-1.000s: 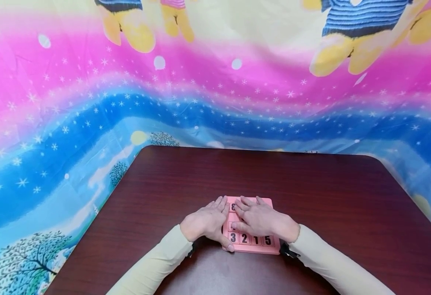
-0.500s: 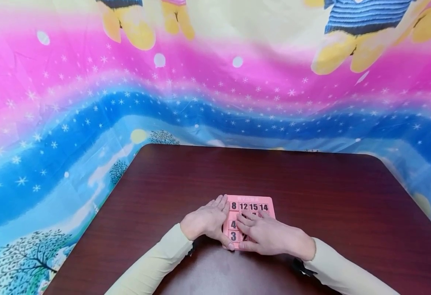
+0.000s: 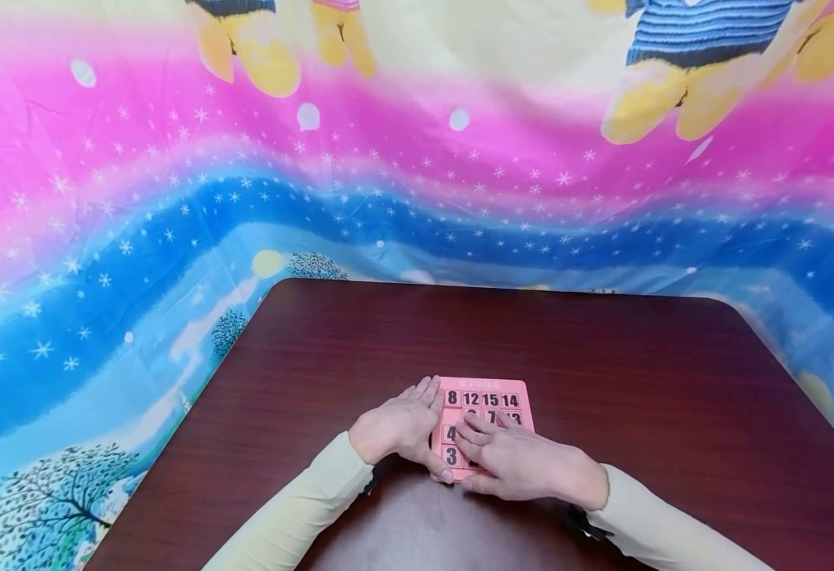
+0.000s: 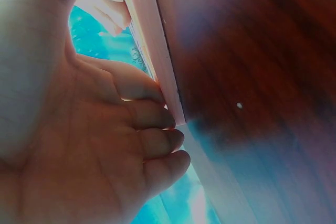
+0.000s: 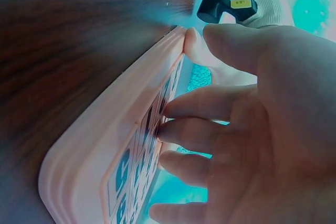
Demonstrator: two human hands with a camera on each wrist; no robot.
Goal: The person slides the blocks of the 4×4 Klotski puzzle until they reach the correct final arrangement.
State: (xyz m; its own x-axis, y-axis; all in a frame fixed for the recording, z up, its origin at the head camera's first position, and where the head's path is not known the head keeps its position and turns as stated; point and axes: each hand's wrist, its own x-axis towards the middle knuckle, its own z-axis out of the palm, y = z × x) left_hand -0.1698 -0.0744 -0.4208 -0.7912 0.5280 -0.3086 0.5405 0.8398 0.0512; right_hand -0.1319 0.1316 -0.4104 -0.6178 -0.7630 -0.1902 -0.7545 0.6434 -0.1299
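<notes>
A pink number sliding puzzle (image 3: 490, 399) lies flat on the table, black numerals on its tiles. An open slot (image 3: 453, 415) shows under the tile marked 8. Along the puzzle's left side rests my left hand (image 3: 401, 427), thumb at the near left corner and fingers extended toward the far one. In the left wrist view, fingertips (image 4: 176, 139) meet the puzzle's pink side (image 4: 167, 74). My right hand (image 3: 524, 458) lies over the lower right tiles, hiding several; its fingers are extended. In the right wrist view, two fingertips (image 5: 167, 129) touch the tile face.
The dark brown wooden table (image 3: 360, 341) extends behind and to both sides of the puzzle. A printed cloth (image 3: 388, 159) hangs beyond the far edge. A black device with a yellow label (image 5: 226, 9) is on the left wrist.
My right hand has come nearer and to the right over the puzzle, uncovering the top row and part of the second, now covering the near right tiles. My left hand has stayed put.
</notes>
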